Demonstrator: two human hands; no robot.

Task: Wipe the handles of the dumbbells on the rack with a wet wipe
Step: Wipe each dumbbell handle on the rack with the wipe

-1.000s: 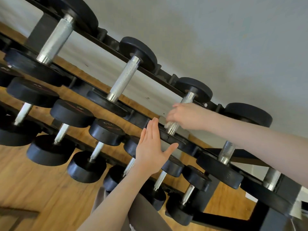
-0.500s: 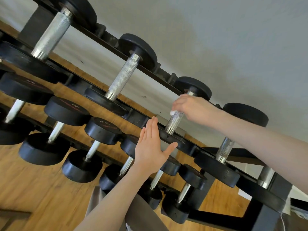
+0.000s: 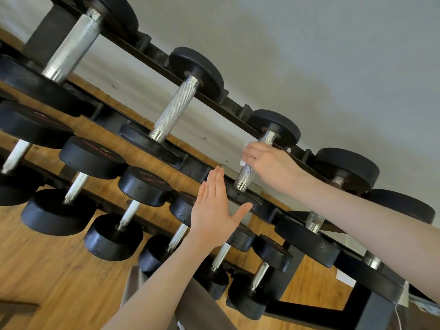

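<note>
Knurled steel handle: long axis runs from the near black head low on the front rail up and away to the far head at the back rail of the rack; third dumbbell visible along the top tier.
Right hand: fingers clenched round the upper part of this handle, grasping it through a white wet wipe; only a small corner of the wipe shows below the fingers.
Left hand: fingers released, straight and together, thumb spread; it is raised in front of the near head of the same dumbbell, and contact cannot be told.
Neighbours on the top tier: a bare handle to the left of the gripped handle, a thicker one further left; another handle to its right, partly hidden behind the right forearm.
Lower tier: smaller dumbbells with pale handles lie below the gripped handle, their axes lying much the same way.
Surroundings: wooden floor under the rack, grey wall behind it.
</note>
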